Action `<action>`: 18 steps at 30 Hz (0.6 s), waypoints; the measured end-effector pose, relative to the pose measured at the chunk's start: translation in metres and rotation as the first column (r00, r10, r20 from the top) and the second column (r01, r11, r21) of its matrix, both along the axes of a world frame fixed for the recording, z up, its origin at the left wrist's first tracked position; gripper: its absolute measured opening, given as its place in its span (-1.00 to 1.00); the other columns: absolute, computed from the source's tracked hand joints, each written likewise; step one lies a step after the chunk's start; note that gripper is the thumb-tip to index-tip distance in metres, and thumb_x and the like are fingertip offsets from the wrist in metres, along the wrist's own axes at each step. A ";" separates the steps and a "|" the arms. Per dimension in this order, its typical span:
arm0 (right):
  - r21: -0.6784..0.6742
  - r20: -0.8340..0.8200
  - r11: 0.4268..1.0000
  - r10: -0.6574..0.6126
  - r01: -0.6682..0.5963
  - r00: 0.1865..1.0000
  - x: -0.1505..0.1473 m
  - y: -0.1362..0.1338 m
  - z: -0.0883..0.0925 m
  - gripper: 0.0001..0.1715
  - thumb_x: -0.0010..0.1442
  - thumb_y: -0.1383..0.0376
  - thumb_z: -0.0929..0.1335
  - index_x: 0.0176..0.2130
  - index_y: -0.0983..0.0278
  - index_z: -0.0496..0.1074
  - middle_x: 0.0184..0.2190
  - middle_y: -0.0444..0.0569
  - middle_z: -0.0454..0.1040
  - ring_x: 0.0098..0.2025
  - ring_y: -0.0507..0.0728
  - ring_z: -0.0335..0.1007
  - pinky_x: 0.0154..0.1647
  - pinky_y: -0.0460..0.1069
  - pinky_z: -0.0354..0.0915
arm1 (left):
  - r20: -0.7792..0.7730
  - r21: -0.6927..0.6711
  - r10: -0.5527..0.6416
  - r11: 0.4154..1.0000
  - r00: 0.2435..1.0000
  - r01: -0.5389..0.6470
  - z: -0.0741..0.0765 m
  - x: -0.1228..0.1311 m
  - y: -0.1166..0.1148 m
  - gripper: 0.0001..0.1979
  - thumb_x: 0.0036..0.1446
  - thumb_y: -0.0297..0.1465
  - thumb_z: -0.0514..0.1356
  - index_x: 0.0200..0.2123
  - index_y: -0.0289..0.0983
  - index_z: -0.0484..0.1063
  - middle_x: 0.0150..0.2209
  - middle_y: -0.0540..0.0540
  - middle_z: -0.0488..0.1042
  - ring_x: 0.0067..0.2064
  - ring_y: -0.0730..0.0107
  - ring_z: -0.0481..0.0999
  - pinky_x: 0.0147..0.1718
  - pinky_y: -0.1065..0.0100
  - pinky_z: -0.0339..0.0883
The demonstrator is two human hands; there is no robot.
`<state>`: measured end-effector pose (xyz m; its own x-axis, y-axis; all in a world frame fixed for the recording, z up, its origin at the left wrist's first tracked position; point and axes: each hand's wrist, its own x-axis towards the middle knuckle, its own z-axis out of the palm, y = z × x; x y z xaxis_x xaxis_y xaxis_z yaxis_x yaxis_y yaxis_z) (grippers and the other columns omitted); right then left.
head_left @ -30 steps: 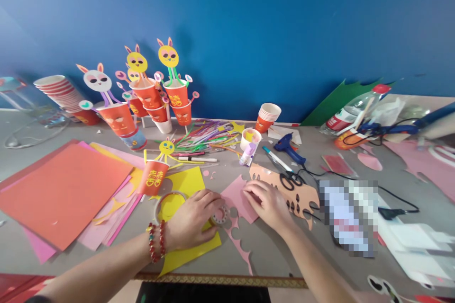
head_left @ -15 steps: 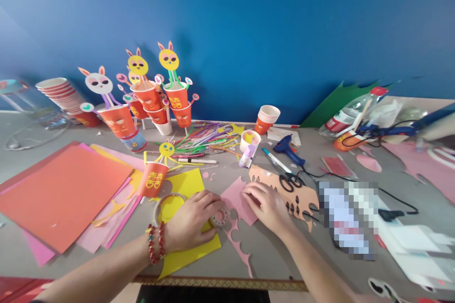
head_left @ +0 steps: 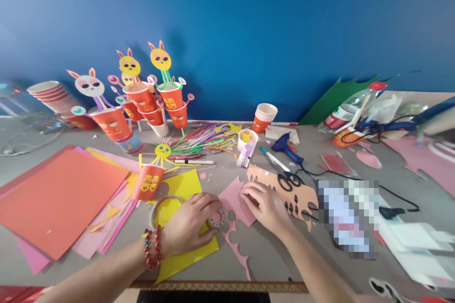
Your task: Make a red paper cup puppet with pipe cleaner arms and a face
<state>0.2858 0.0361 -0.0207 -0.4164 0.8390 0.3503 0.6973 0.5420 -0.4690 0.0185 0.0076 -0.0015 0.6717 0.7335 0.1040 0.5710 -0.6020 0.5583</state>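
Observation:
My left hand, wearing red beads at the wrist, reaches over a yellow sheet. Its thumb and fingers close about the edge of a small round pale disc with a ring of dots. Beside that hand, a large clear ring lies partly on the yellow sheet, partly hidden by the hand. My right hand has its fingertips pressed together at a piece of pink paper; anything pinched there is too small to make out. Between the hands trails a scalloped pink paper scrap.
Orange paper sheets lie left. A cup figure stands near the ring, with more cup figures behind. Pipe cleaners, a small cup, a glue gun, scissors and peach cut paper lie beyond my right hand.
The whole view has shifted slightly, so the left-side objects appear a little farther left. Both hands keep nearly the same pose over the disc and the pink paper.

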 end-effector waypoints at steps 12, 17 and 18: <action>0.010 0.069 1.000 -0.002 0.001 0.998 -0.003 -0.003 0.005 -0.78 0.29 0.47 0.28 -0.26 0.23 0.49 -0.25 0.02 0.59 -0.22 0.20 0.53 -0.20 0.03 0.38 | -0.009 -0.031 0.020 0.999 1.000 -0.020 0.004 0.000 0.000 -0.46 0.10 -0.44 0.25 0.17 -0.19 0.31 0.14 -0.17 0.40 0.13 0.10 0.39 0.15 0.10 0.33; -0.025 0.072 0.999 0.029 -0.027 0.997 0.001 -0.006 0.023 -0.80 0.32 0.38 0.30 -0.21 0.21 0.53 -0.20 0.01 0.62 -0.18 0.18 0.56 -0.15 0.01 0.41 | -0.025 -0.008 0.038 0.999 0.999 -0.038 -0.002 0.001 -0.002 -0.46 0.05 -0.50 0.23 0.13 -0.17 0.33 0.13 -0.15 0.41 0.13 0.08 0.40 0.15 0.07 0.35; -0.035 0.059 0.999 0.023 -0.021 0.998 0.005 -0.005 0.028 -0.80 0.33 0.36 0.30 -0.20 0.20 0.53 -0.18 0.01 0.63 -0.16 0.17 0.57 -0.13 0.00 0.42 | -0.027 0.000 0.039 0.999 0.999 -0.039 -0.002 0.002 -0.002 -0.47 0.05 -0.50 0.22 0.13 -0.16 0.33 0.13 -0.14 0.42 0.12 0.08 0.41 0.14 0.07 0.36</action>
